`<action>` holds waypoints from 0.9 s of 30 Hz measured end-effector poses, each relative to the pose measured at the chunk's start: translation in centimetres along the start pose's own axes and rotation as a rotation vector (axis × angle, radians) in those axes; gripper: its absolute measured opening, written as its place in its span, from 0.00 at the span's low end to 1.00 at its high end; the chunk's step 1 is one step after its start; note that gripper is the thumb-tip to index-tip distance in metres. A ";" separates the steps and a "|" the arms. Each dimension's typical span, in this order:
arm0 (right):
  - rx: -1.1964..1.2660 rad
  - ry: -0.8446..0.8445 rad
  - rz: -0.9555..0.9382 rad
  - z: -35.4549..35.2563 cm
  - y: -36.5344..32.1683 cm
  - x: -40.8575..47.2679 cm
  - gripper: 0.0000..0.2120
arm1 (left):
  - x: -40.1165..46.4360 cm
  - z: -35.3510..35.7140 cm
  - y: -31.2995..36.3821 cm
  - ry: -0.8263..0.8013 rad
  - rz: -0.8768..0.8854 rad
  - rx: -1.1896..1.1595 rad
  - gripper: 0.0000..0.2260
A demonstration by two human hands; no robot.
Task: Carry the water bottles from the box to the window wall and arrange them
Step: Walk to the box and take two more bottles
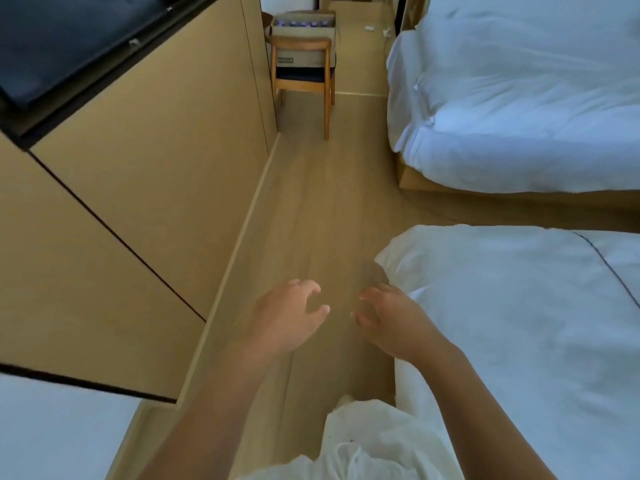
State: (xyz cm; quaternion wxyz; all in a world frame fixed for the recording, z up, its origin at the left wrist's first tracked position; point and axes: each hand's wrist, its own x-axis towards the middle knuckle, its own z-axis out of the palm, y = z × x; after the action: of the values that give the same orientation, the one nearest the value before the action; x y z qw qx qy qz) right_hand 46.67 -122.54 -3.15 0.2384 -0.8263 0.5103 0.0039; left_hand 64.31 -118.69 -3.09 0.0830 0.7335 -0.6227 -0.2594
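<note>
A cardboard box (304,31) stands on a wooden chair (301,69) at the far end of the aisle, top centre. Several water bottles (303,23) with bluish caps stand in a row inside it. My left hand (289,315) and my right hand (388,317) are held out in front of me over the floor, far from the box. Both have loosely curled fingers and hold nothing.
A wood-panelled wall (156,161) with a dark television (69,39) runs along the left. Two white beds (519,98) (526,341) line the right, leaving a narrow strip of wooden floor (311,202) between. Small objects lie on the floor (370,28) past the chair.
</note>
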 end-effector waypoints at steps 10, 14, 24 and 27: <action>-0.010 -0.072 -0.019 -5.8 4.9 17.0 0.20 | 16.2 -3.9 0.4 0.027 -0.078 -0.071 0.18; -0.037 -0.068 -0.031 -7.3 5.4 24.2 0.21 | 23.7 -6.3 -1.0 0.055 -0.068 -0.084 0.17; 0.027 0.044 -0.001 -15.4 3.0 47.6 0.21 | 46.6 -18.9 -5.1 0.102 0.025 -0.003 0.18; 0.068 0.058 0.033 -17.0 2.7 53.7 0.21 | 52.5 -21.9 -6.5 0.085 0.033 0.011 0.17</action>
State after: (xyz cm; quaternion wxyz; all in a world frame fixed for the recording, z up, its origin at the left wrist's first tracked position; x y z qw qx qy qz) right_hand 66.12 -175.46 -2.51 0.2513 -0.8089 0.5305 -0.0333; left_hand 85.25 -171.96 -1.93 0.1095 0.7340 -0.6321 -0.2232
